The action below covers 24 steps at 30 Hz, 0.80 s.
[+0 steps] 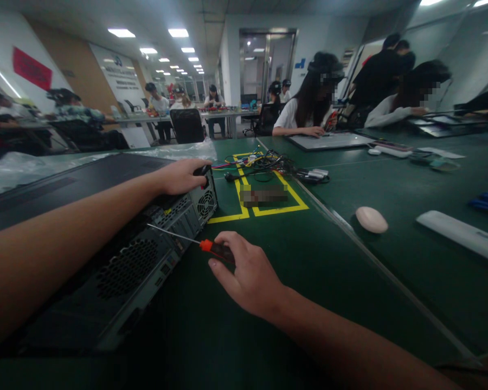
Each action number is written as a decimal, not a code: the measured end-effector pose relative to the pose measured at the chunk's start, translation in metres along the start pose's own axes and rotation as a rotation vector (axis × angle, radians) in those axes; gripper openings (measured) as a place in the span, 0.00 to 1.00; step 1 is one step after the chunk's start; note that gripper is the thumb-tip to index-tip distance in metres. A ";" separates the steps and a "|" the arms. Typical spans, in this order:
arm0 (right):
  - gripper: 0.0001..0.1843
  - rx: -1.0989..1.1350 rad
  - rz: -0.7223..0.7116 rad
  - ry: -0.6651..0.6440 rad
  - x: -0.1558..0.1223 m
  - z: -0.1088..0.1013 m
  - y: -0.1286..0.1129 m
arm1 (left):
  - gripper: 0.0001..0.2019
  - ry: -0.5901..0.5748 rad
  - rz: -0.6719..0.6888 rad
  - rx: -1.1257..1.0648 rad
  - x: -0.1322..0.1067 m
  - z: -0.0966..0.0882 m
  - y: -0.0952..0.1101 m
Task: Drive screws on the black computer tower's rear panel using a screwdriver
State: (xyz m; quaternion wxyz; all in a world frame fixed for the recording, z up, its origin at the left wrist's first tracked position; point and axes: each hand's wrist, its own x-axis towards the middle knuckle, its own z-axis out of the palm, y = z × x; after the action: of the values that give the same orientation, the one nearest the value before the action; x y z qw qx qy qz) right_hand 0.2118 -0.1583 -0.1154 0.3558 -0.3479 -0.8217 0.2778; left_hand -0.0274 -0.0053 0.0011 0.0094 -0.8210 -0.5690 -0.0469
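A black computer case (pixel 117 168) lies on its side at the left, its rear panel with vent holes and ports turned towards me. My left hand (pixel 183 176) rests over the far corner of the case, thumb and fingers closed around a black part at its edge; exactly what that part is I cannot make out. In my right hand (pixel 248 271) is a screwdriver (pixel 206 245) with an orange and dark handle. Its thin shaft points left across the rear panel, the tip close to the panel's upper edge. Whether the tip touches is unclear.
Bundled cables (pixel 272 162) lie beyond the case near yellow tape marks (pixel 282 210). A pale egg-shaped object (pixel 371 219) and a long white object (pixel 463 235) lie at the right. A person (pixel 309 103) works across the green table (pixel 325 276); plastic wrap (pixel 187 151) lies behind the case.
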 end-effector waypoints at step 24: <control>0.09 -0.019 0.020 -0.018 0.001 -0.002 -0.001 | 0.41 0.008 0.001 -0.025 0.001 0.002 -0.002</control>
State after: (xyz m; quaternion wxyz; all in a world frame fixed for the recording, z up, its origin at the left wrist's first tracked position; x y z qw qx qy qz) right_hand 0.2127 -0.1578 -0.1127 0.3425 -0.3568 -0.8239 0.2766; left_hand -0.0290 -0.0037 -0.0005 0.0013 -0.8211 -0.5679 -0.0572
